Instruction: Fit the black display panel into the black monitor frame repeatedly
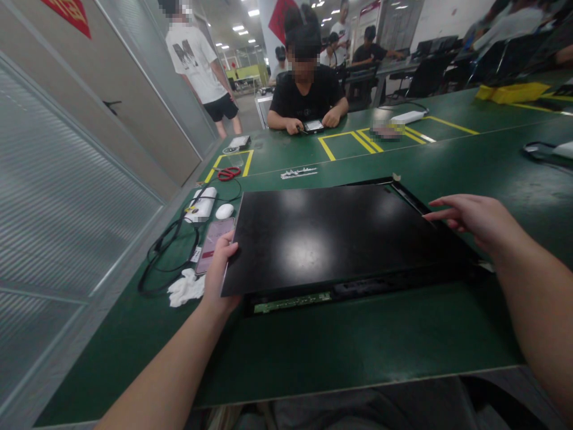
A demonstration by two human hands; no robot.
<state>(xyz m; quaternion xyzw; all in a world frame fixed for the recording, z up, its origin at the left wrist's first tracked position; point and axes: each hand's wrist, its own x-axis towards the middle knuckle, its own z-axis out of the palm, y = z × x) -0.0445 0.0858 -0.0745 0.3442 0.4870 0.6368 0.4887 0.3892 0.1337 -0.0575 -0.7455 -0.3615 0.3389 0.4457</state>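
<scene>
Green matting covered the long worktop (358, 352), marked farther off with yellow tape boxes (340, 140). On its near half lay the black panel (331, 233), a wide glossy sheet set slightly askew over a dark frame (405, 190) whose rim showed along the far right side. A narrow green circuit strip (290, 303) showed just below the panel's near edge.

A person in a black shirt (307, 95) sat at the far side, busy with a small device.

The left hand (219, 269) had its fingers closed round the panel's near left corner, thumb against the edge. The right hand (474, 218) was spread open with nothing in it, its fingers (436, 216) stretched to the right edge; whether they touched it could not be told.

The panel looked thin and stiff, probably light for its breadth yet brittle, and likely to bow or crack if raised by one corner. Its shiny face seemed slippery and quick to take marks. The safest hold appeared to be on two opposite edges, one hand each, clear of the circuit strip.

Left of the panel a black cable (165, 257) looped over the worktop. A phone (213, 242) lay just beside the left hand, with a crumpled white cloth (185, 288) nearer the worktop's edge. Beyond the phone sat a white mouse (224, 211), then red scissors (229, 174), and a row of small pale parts (298, 174) past the panel's far edge.
</scene>
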